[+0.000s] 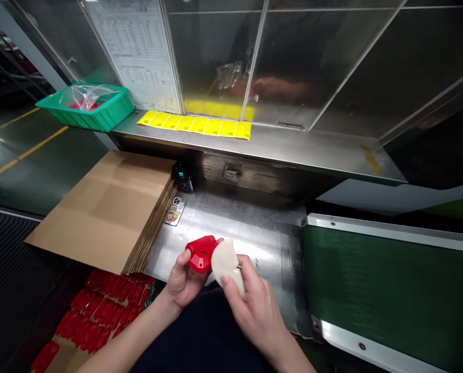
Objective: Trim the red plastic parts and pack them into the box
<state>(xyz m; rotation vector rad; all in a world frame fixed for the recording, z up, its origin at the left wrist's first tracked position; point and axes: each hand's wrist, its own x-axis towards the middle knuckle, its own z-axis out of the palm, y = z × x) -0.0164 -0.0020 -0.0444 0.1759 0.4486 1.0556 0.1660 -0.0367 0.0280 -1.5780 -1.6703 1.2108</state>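
Your left hand holds a red plastic part above the near edge of the steel bench, its grip closed around the part from below and the left. Your right hand pinches a pale, rounded disc between thumb and fingers, and the disc rests against the right side of the red part. A thin metal piece seems to stick out beside the disc, though the view is too poor to be sure.

A stack of flat cardboard sheets lies on the left end of the bench, overhanging its left edge. Just beside the stack's right edge sits a small colourful card, with a dark round container behind it near the back. Below the near left corner, a carton holds many red parts. On the raised shelf behind, a green tray with a clear bag stands at the left end, and a row of yellow labels lies along it. A green conveyor belt adjoins the bench's right edge.
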